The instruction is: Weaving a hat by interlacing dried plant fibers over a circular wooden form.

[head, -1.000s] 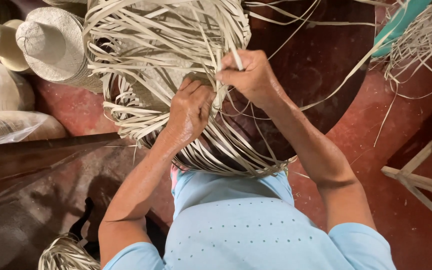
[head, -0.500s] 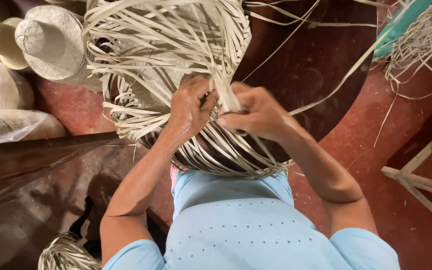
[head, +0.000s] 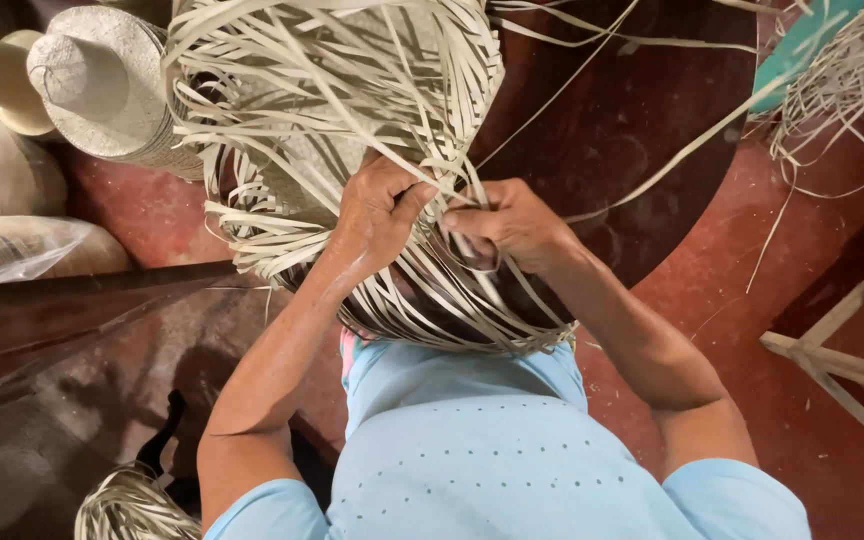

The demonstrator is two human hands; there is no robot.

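both of your hands are closed on pale straw strips at the middle of the half-woven straw piece [head: 352, 130], which sits on the dark round worktop [head: 642, 130] right in front of your chest. your left hand [head: 377, 210] is curled shut, thumb and fingers pinching a few strips, and your right hand [head: 512, 222] is just beside it, nearly touching, fingers folded down tight on more strips. loose strips fan out from the piece in every direction, some arching over your hands, some hanging toward your light blue shirt [head: 492, 450], and a few long ones trail off to the right across the worktop. to the left, well apart from your hands, a finished woven hat [head: 102, 85] lies on its side near other pale hats. a teal object [head: 802, 45] shows at the upper right beside a tangle of loose straw [head: 852, 80], and a light wooden frame [head: 832, 350] stands on the red floor [head: 752, 300] at the right.
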